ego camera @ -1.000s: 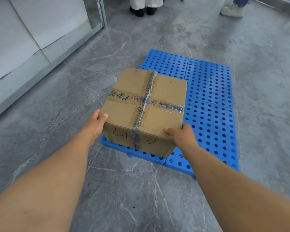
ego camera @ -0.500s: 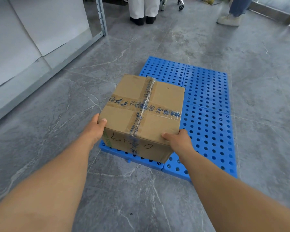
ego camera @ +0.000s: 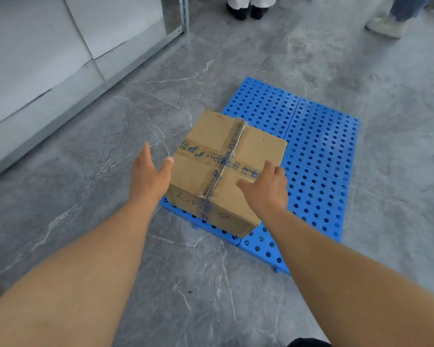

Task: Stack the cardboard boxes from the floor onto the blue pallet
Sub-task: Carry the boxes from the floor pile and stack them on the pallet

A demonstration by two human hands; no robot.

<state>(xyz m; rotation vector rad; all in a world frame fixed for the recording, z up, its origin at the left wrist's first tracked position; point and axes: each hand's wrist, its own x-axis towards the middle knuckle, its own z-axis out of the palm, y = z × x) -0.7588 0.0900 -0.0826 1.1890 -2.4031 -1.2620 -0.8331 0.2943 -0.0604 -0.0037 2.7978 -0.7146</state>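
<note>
Now, left hand (ego camera: 149, 175) splayed (right hand (ego camera: 267, 187) likewise)

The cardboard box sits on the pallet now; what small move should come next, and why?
Probably draw both hands back. The cardboard box rests on the blue pallet at its near left corner; the left hand and right hand are open, gripping nothing.

Bright, even light, soft shadows, faint floor (ego camera: 110, 171) sheen, wide-angle bending at edges.
</note>
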